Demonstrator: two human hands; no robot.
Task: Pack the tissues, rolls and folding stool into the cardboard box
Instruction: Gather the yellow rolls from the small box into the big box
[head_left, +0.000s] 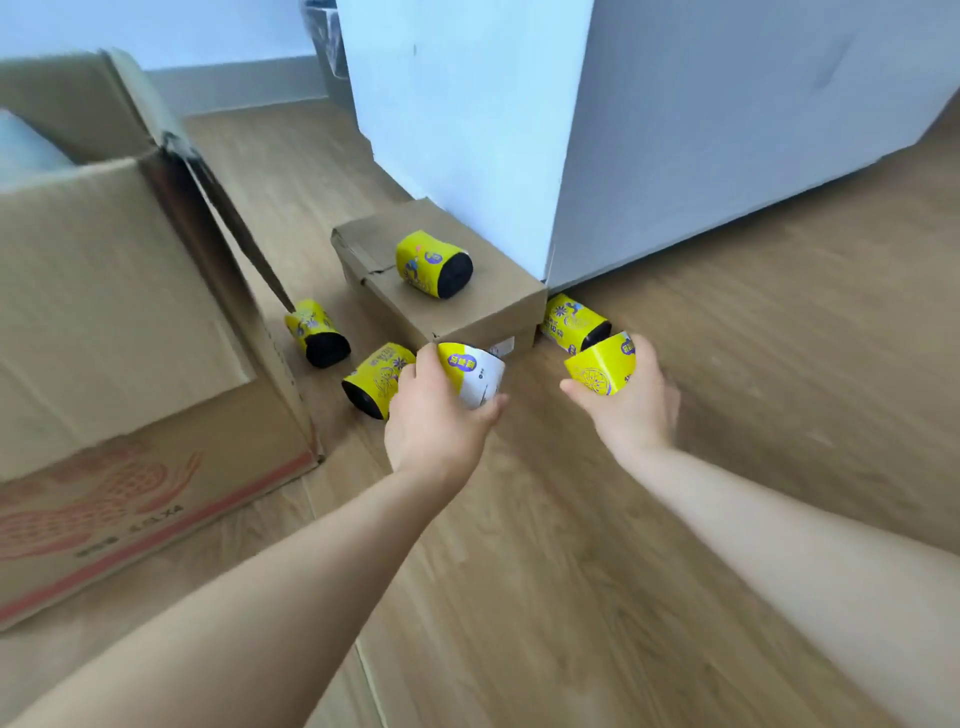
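Note:
Several yellow-labelled black rolls lie on the wooden floor. My left hand (434, 415) grips one roll (475, 376) with a yellow and white label. In my right hand (631, 405) sits another yellow roll (600, 371). One roll (434, 265) rests on top of a small brown box (467, 306). Loose on the floor are a roll (317, 332) beside the big box, a roll (376, 379) just left of my left hand, and a roll (574, 322) behind my right hand. The large open cardboard box (119, 338) stands at the left, something pale inside it.
A white cabinet or wall corner (519, 130) rises right behind the small brown box. A dark bin (324, 36) stands at the back beside it. Bare wooden floor (727, 364) stretches to the right and toward me.

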